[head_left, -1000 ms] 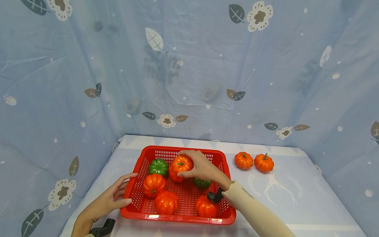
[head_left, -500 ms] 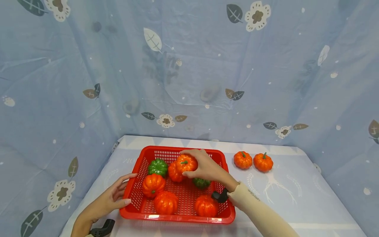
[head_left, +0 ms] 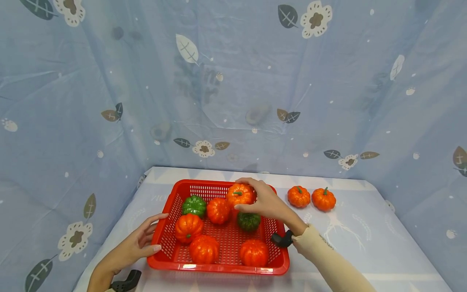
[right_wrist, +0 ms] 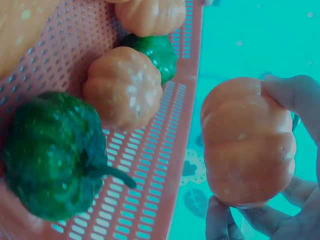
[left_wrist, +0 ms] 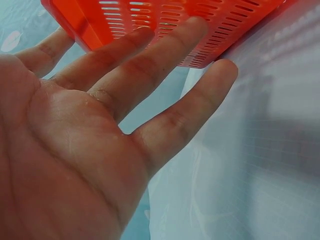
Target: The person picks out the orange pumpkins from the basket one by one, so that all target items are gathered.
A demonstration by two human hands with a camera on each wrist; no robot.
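My right hand [head_left: 268, 202] grips an orange toy pumpkin [head_left: 240, 195] with a green stem, raised over the back right of the red plastic basket [head_left: 166, 265]. In the right wrist view, thumb and fingers curl round the pumpkin [right_wrist: 247, 145]. Below it in the basket sits a dark green pumpkin [head_left: 249, 222], with an orange pumpkin [head_left: 218, 211] to the left. My left hand [head_left: 131, 246] has its fingers spread, fingertips at the basket's left side. The left wrist view shows these fingers extended against the slotted basket wall [left_wrist: 225, 30], the palm holding nothing.
Another green pumpkin [head_left: 194, 206] lies in the basket's back left. Orange pumpkins sit at its left [head_left: 189, 228], front [head_left: 204, 249] and front right [head_left: 254, 253]. Two small orange pumpkins [head_left: 298, 197] stand on the table [head_left: 386, 243] to the right. Patterned cloth [head_left: 233, 101] hangs behind.
My right hand has lifted the orange pumpkin off its place beside another one and moved it rightwards, uncovering the orange and dark green pumpkins below. The left hand stays at the basket.
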